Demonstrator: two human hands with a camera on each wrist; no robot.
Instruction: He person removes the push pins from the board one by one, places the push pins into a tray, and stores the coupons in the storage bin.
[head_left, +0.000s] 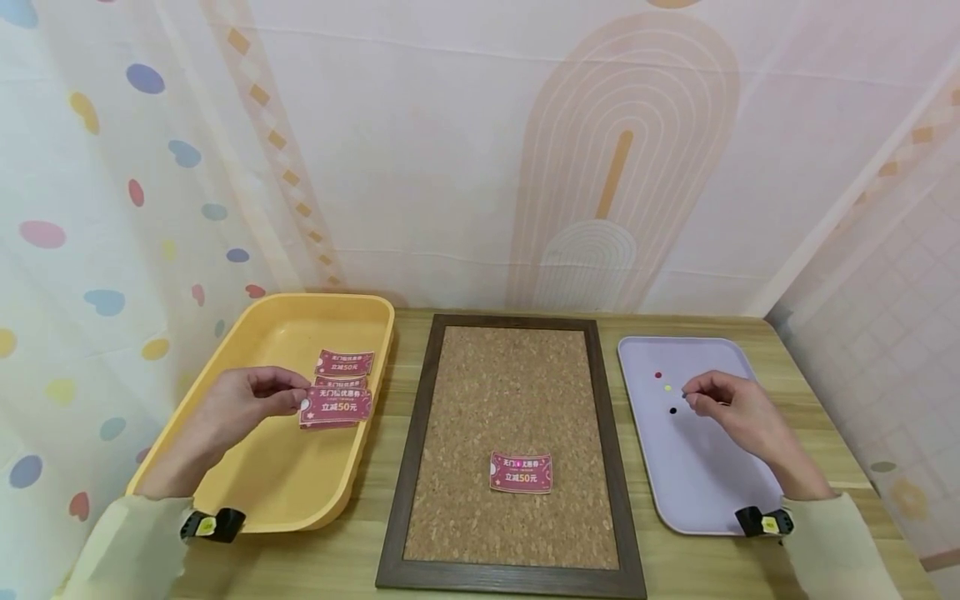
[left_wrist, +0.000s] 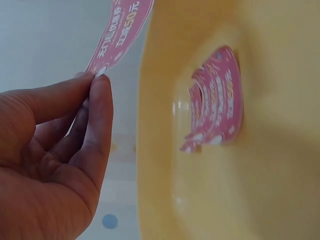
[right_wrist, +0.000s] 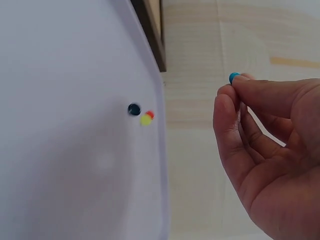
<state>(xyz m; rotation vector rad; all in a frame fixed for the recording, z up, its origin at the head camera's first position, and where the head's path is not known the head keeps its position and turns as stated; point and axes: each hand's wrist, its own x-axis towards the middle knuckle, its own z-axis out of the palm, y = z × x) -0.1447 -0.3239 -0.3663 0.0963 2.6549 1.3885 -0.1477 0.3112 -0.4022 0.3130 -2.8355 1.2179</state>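
Observation:
Between thumb and fingertips, my left hand [head_left: 243, 408] pinches one end of a pink paper coupon [head_left: 341, 404] above the yellow tray [head_left: 386, 317]. More coupons [left_wrist: 227, 100] lie overlapping in that tray. Over the lavender tray [head_left: 712, 508], my right hand [head_left: 742, 412] pinches a small blue pushpin [right_wrist: 233, 77]; only its blue head shows clearly. A red pushpin [head_left: 658, 375], a yellow pushpin [head_left: 668, 388] and a black pushpin [head_left: 672, 411] lie in the lavender tray. On the framed cork board [head_left: 517, 383], another coupon [head_left: 525, 481] bears a pink pin [head_left: 518, 463] near its upper edge.
The board's dark wooden frame [head_left: 517, 575] lies between the two trays on the wooden table [head_left: 330, 558]. A patterned curtain [head_left: 420, 150] hangs behind the table and along its left side. A pale patterned surface [head_left: 900, 333] stands at the right.

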